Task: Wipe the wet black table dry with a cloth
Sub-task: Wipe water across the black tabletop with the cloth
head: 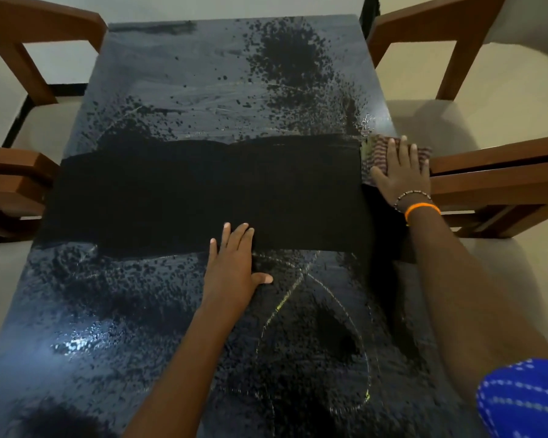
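Observation:
The black table (178, 99) fills the view, glistening with water drops at the far end and the near end. A dark, matte band (203, 191) crosses its middle from the left edge to the right edge. A striped cloth (374, 153) lies at the right edge, at the end of that band. My right hand (400, 175) presses flat on the cloth with straight fingers. My left hand (231, 267) rests flat on the table near the middle, fingers straight, at the near border of the band.
Wooden chairs stand close on both sides: armrests at the left (16, 178) and right (494, 181), more chair frames at the far left (29, 36) and far right (440, 30). Pale floor (503, 270) surrounds the table.

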Demonstrator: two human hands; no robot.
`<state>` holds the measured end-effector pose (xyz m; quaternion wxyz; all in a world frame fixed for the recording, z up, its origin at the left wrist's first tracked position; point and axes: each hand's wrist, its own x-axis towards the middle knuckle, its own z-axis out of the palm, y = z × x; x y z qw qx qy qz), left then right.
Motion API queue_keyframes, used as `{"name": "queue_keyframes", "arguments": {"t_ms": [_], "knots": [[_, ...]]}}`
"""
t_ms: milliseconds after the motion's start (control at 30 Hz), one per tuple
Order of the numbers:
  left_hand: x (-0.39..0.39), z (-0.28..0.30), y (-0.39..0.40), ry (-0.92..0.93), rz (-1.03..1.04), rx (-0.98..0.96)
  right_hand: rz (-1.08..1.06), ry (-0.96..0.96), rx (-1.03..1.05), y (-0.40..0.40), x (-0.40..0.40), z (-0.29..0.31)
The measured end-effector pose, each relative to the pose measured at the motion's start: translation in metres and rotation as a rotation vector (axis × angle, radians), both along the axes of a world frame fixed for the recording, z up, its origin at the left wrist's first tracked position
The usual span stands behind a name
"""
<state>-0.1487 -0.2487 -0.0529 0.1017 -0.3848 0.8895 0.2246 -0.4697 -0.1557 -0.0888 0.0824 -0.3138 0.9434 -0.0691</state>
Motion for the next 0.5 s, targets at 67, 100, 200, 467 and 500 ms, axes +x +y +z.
{"name": "queue_keyframes", "arguments": {"t_ms": [67,100,200,467,500], "knots": [[-0.001,0.0,0.001,-0.016,0.001,-0.011,0.012,0.009,0.0,0.022,0.012,0.001],[-0.001,0.001,0.002,-0.03,0.0,-0.03,0.019,0.007,0.001,0.034,0.021,0.002],[-0.004,0.005,0.013,-0.021,0.0,-0.104,0.02,0.006,-0.01,0.076,0.057,0.006],[0.0,0.005,0.05,0.092,-0.034,-0.063,-0.053,0.024,0.01,0.126,0.128,0.002],[0.004,0.006,0.051,0.094,-0.034,-0.066,-0.061,0.031,-0.001,0.118,0.133,0.002]]}}
